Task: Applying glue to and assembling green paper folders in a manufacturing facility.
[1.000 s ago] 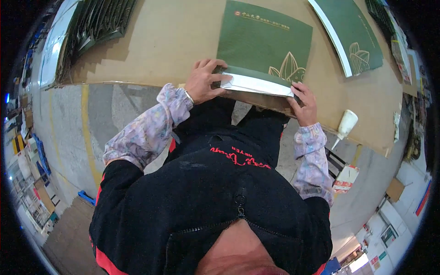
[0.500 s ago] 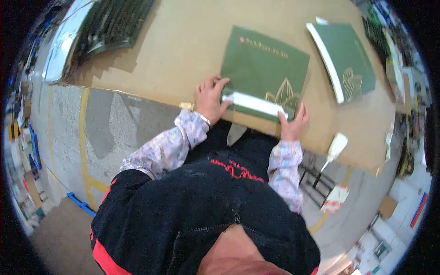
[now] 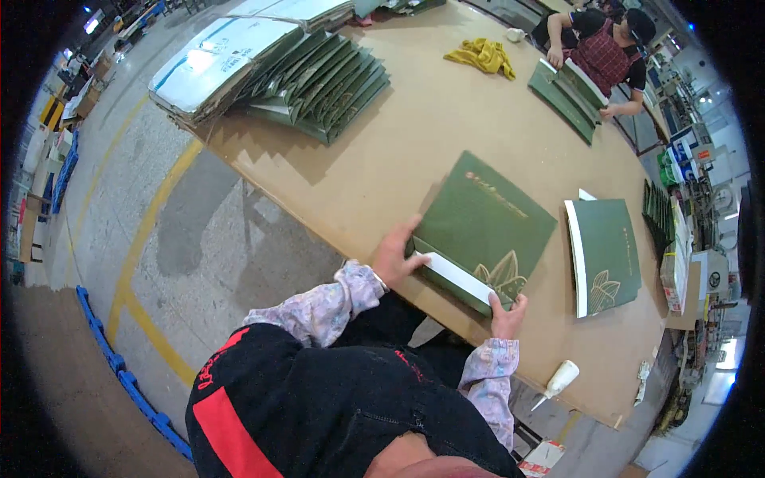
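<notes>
A flat green paper bag with a gold leaf print lies on the table before me, a white strip running along its near edge. My left hand grips the left end of that edge, thumb on the strip and fingers at the bag's side. At the other end, my right hand pinches the near right corner with thumb and fingers. The undersides of my fingertips are hidden. To the right lies a second green item with a white edge, apart from my hands.
A white squeeze bottle with a thin nozzle lies by the table's near right edge. Fanned green bags rest beside a white-topped bundle at the far left. Beyond a yellow cloth, a co-worker handles green pieces.
The view has swung, bringing the co-worker and yellow cloth into sight. Both my hands keep hold of the bag's near edge, which now slants more in the picture.
</notes>
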Motion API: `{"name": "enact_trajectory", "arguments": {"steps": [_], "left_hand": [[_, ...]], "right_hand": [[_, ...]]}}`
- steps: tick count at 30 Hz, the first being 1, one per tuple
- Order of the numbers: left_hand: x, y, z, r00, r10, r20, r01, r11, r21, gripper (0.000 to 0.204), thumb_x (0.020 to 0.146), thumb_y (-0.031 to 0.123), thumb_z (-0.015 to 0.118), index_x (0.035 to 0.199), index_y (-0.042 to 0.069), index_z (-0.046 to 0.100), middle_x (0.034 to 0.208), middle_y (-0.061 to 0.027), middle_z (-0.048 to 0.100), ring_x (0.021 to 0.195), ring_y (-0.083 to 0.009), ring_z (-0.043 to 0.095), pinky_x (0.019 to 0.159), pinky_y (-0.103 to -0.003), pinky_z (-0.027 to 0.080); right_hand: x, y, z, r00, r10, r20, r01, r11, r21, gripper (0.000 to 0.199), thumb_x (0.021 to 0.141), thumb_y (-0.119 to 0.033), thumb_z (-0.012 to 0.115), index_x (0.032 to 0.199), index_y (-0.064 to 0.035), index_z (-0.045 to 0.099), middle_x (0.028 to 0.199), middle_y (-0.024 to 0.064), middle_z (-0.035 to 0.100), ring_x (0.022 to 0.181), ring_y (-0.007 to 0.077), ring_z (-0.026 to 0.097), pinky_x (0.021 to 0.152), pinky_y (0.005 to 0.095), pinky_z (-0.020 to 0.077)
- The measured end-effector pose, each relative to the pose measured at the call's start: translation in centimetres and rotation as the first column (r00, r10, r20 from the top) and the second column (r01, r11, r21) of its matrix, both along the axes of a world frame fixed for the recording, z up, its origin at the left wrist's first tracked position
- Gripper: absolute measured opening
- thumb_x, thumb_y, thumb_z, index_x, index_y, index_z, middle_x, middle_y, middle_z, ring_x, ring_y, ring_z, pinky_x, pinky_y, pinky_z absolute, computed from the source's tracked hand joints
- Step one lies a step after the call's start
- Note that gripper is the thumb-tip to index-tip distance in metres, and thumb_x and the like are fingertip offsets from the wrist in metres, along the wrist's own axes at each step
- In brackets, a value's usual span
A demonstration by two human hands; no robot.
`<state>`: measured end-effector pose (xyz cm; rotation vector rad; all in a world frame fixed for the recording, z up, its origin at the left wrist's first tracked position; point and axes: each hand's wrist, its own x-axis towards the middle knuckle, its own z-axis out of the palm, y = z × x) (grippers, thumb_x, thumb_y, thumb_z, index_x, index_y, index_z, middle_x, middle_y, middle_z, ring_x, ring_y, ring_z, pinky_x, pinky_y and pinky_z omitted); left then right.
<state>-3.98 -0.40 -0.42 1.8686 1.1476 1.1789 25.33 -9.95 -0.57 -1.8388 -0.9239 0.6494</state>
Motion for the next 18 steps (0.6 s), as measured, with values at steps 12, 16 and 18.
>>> {"name": "enact_trajectory", "arguments": {"steps": [12,16,18], "left_hand": [[-17.3,20.1,-0.7,-0.012,0.759,0.651,0.278,0.628,-0.727,0.077,0.076,0.043,0.080,0.125,-0.006,0.044,0.117,-0.0229,0.053,0.111,-0.0364,0.055,0.097,-0.049,0.048],[-19.4,22.1,2.2,0.113,0.437,0.892,0.250,0.857,-0.451,0.041,0.089,0.034,0.067,0.099,-0.005,0.058,0.094,-0.0179,0.063,0.095,-0.0324,0.065,0.085,-0.038,0.058],[-19.7,22.9,6.4,0.110,0.398,0.911,0.297,0.861,-0.412,0.034,0.096,0.028,0.058,0.099,-0.006,0.059,0.096,-0.0168,0.066,0.100,-0.0310,0.065,0.086,-0.033,0.058]], "right_hand": [[-8.6,18.0,4.4,0.963,0.227,0.144,-0.239,0.968,0.074,0.093,0.070,-0.014,0.081,0.145,0.0048,0.029,0.131,0.0223,0.052,0.118,0.0297,0.054,0.098,0.0359,0.0459],[-11.0,24.3,1.7,0.946,0.307,0.101,-0.298,0.950,-0.090,0.092,0.070,-0.015,0.081,0.143,0.0066,0.030,0.125,0.0230,0.057,0.114,0.0310,0.058,0.095,0.0371,0.0491],[-13.0,28.3,-2.2,0.903,0.337,0.267,-0.332,0.941,-0.064,0.089,0.071,-0.016,0.080,0.143,0.0045,0.030,0.125,0.0222,0.057,0.112,0.0342,0.059,0.088,0.0398,0.0533]]}}
